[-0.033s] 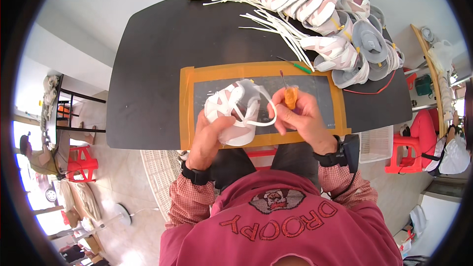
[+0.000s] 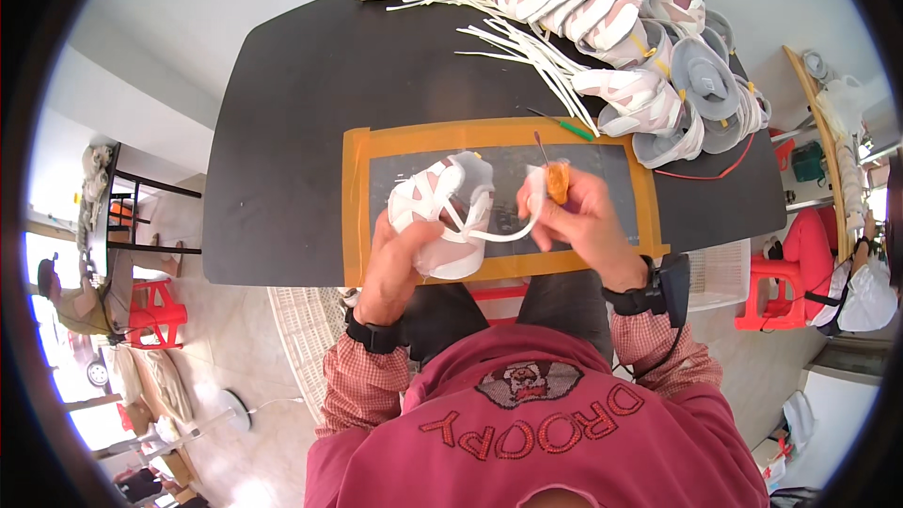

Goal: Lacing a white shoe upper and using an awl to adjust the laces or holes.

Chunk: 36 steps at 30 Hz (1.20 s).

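My left hand point(image 2: 395, 268) is closed around the lower left side of a white and pale pink shoe upper point(image 2: 437, 198) above the taped mat. From the upper, a white shoelace point(image 2: 508, 237) curves right and up to the fingers of my right hand point(image 2: 585, 221). That hand is closed on the lace and also keeps an orange-handled awl point(image 2: 557, 183) in its grip, the thin shaft pointing up and away. The fingertips and lace end there are blurred. Behind the mat's far edge lies a green-handled tool point(image 2: 576, 130).
Orange tape point(image 2: 357, 207) frames the mat on the black table point(image 2: 282, 113). Loose white laces point(image 2: 536, 55) and rows of shoe uppers point(image 2: 564, 14) fill the far right. A red cord point(image 2: 710, 175) lies beside them. White baskets point(image 2: 720, 275) and a red stool point(image 2: 776, 296) stand off the table.
My right hand has shifted slightly right, drawing the lace into a wider, flatter curve. The shoe upper has tilted a little in my left hand.
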### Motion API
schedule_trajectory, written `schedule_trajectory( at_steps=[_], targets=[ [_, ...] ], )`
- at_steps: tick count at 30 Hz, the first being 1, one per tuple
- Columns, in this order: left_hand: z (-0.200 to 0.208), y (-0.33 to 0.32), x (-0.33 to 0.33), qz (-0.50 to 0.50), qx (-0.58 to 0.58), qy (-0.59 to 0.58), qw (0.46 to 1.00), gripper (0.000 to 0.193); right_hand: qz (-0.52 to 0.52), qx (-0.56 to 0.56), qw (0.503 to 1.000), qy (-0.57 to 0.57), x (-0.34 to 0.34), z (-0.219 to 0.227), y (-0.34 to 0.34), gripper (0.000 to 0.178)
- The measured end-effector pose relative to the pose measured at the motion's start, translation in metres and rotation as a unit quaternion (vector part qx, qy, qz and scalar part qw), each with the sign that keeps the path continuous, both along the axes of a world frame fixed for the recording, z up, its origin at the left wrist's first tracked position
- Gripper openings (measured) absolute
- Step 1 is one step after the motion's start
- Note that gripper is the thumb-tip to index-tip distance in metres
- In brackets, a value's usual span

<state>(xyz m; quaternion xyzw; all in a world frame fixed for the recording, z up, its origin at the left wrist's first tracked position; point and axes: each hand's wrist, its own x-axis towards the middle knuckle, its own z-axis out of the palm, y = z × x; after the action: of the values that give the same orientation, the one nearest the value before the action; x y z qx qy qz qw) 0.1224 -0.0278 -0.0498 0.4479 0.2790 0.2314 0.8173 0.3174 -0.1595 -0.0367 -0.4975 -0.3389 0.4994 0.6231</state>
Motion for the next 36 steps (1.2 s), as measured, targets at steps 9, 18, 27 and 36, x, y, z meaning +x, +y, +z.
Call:
schedule_trajectory(
  at_steps=[9,18,27,36],
  targets=[
    [0.004,0.010,-0.009,0.068,0.069,0.025,0.995,0.030,-0.179,-0.126,0.775,-0.594,0.041,-0.019,0.000,0.025],
    [0.001,0.011,-0.009,0.068,0.077,0.012,0.995,0.026,-0.031,0.077,0.886,-0.457,-0.007,-0.015,0.021,0.016],
    [0.003,0.003,-0.011,0.045,0.145,0.052,0.987,0.028,0.075,0.172,0.970,-0.153,-0.004,0.006,0.021,0.014],
    [-0.006,-0.004,-0.011,0.019,0.192,0.038,0.981,0.033,0.077,0.052,0.996,0.014,-0.022,0.024,0.018,0.011]
  ],
)
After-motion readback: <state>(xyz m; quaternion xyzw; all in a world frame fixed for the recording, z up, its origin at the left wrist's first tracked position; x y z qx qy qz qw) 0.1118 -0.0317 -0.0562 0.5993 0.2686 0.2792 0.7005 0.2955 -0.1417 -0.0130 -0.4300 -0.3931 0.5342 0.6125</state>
